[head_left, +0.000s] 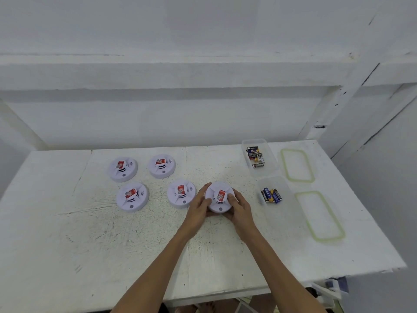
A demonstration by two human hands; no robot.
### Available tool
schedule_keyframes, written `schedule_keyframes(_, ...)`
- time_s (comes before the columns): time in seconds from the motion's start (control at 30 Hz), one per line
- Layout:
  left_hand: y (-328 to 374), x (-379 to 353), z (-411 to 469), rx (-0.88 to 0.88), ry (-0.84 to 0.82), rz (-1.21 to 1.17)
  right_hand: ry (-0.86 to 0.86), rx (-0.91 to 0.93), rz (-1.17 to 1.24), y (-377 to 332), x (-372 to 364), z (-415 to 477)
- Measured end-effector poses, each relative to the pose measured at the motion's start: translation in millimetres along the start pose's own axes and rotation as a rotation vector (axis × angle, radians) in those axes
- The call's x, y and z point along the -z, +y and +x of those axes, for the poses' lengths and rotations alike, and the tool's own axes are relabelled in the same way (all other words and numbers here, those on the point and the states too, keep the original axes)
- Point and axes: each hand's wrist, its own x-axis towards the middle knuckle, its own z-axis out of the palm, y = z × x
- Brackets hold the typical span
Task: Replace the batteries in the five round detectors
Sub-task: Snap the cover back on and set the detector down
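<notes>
The left hand [199,205] and the right hand [240,207] hold one round detector [220,197] near the middle of the white counter [90,245]. Each grip curls around its sides. Four more detectors [132,196] lie to its left. Batteries [272,195] sit in clear boxes [274,164] on its right.

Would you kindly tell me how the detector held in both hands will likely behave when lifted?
The detector looks like a rigid plastic disc, so it should stay stiff. Being low and flat, it probably won't tip or roll. Its smooth shell may slip; the left hand and right hand both hold its rim.
</notes>
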Motion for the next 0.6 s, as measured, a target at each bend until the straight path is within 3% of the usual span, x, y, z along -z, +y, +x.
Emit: schedule_keyframes(0.6, -1.7, 1.0, 0.5, 0.0, -0.002, 0.009, -0.01, 0.004, 0.007, -1.9, -0.7, -1.5)
